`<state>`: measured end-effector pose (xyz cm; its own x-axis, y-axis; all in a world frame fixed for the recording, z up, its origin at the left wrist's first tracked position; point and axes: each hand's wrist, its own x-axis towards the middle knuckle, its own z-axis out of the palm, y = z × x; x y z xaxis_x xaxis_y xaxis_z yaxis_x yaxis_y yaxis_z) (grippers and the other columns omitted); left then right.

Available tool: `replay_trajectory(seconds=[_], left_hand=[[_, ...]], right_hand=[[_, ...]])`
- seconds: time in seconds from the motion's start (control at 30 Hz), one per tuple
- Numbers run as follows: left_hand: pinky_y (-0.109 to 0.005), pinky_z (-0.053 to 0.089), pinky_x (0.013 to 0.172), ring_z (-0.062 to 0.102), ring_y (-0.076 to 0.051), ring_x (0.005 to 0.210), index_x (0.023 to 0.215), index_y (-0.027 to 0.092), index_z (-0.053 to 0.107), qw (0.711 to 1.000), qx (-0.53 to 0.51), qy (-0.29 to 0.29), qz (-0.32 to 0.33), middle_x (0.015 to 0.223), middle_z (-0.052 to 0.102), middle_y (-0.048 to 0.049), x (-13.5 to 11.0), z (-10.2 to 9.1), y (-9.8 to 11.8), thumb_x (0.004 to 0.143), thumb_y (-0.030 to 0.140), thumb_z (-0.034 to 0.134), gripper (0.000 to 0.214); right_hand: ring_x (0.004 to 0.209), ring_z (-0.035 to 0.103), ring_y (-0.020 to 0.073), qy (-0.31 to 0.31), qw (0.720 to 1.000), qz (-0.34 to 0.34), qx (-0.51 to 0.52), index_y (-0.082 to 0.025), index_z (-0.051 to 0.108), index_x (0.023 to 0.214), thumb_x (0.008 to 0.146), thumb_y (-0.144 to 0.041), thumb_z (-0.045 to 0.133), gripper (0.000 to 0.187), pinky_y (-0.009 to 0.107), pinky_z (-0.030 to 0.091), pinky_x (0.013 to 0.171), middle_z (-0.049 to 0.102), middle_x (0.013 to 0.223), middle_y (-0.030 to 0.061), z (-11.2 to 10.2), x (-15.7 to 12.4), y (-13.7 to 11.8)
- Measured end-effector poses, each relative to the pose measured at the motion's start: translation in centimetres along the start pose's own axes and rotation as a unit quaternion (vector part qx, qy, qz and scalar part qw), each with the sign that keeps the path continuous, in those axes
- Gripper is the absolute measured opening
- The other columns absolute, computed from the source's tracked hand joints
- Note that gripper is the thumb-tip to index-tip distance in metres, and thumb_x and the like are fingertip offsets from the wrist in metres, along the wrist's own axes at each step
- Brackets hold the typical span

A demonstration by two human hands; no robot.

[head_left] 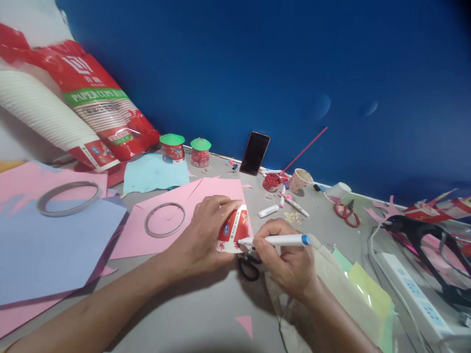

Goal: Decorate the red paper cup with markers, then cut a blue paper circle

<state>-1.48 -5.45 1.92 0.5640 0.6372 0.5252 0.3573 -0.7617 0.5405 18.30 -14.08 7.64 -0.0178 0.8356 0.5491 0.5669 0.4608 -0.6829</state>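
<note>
Left hand (206, 230) is closed over the cup (232, 230), fingers across its top and far side and the thumb low on the near side. It pins the cup down about mid-desk, at the near right corner of the pink sheet (206, 196). Whether the cup stands mouth-down or leans I cannot tell. Right hand (285, 260) pinches a marker (279, 240) like a pen, nearly level, its tip touching the cup's lower right wall and its blue end pointing toward the right edge of the desk (206, 314). The cup therefore sits just right of the left palm and just left of the right knuckles, bridged by the marker. The likeliest trouble, as I judge it, is the thin wall giving under the tip. Pushing sideways on a light paper cup could dent it or swivel it under the fingers and smear the line. The rim seems to straddle the sheet's edge, so it could rock or slide there. Black scissors (247, 267) lie right under the right hand, touching or nearly so, and could catch the heel of the hand or get nudged. The left thumb is close to the tip and may pick up ink.
</note>
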Motion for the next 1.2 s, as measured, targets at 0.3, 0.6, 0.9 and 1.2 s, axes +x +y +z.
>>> replay_trajectory(seconds=[0.3,0.6,0.9,1.2], left_hand=[[-0.057,0.05,0.113,0.059,-0.04,0.134,0.152,0.024,0.055,1.0,-0.004,-0.029,0.007,0.138,0.062,-0.015,0.3,-0.83,0.57,0.086,0.039,0.078,0.072],[-0.058,0.049,0.111,0.059,-0.041,0.133,0.153,0.025,0.056,1.0,0.006,-0.005,0.023,0.139,0.062,-0.0144,-0.19,0.05,-0.3,0.081,0.035,0.079,0.077],[-0.06,0.05,0.111,0.059,-0.042,0.133,0.151,0.022,0.058,1.0,-0.003,-0.023,0.016,0.138,0.063,-0.0152,0.2,-0.45,0.08,0.081,0.033,0.077,0.074],[-0.06,0.05,0.112,0.058,-0.041,0.133,0.153,0.023,0.056,1.0,-0.005,-0.025,0.014,0.139,0.062,-0.0149,0.09,-0.48,0.06,0.081,0.035,0.08,0.076]], right_hand=[[0.05,0.065,0.0128,-0.002,1.0,-0.003,-0.007,-0.024,0.068,0.077,0.093,-0.017,0.067,0.017,0.022,0.05,0.049,0.074,0.066,-0.002,0.02,-0.08,-0.02],[0.045,0.061,0.0115,-0.003,1.0,-0.005,0.01,-0.024,0.068,0.078,0.094,-0.018,0.067,0.017,0.021,0.047,0.046,0.07,0.063,-0.0039,0.16,-0.23,-0.28],[0.056,0.07,0.0118,-0.008,0.999,-0.034,-0.006,-0.023,0.069,0.081,0.094,-0.013,0.066,0.017,0.019,0.052,0.055,0.076,0.07,-0.0022,0.38,-0.17,-0.18],[0.051,0.065,0.0102,0.008,1.0,-0.016,-0.001,-0.023,0.067,0.078,0.094,-0.015,0.066,0.018,0.018,0.05,0.052,0.073,0.065,-0.0044,0.15,-0.18,-0.14]])
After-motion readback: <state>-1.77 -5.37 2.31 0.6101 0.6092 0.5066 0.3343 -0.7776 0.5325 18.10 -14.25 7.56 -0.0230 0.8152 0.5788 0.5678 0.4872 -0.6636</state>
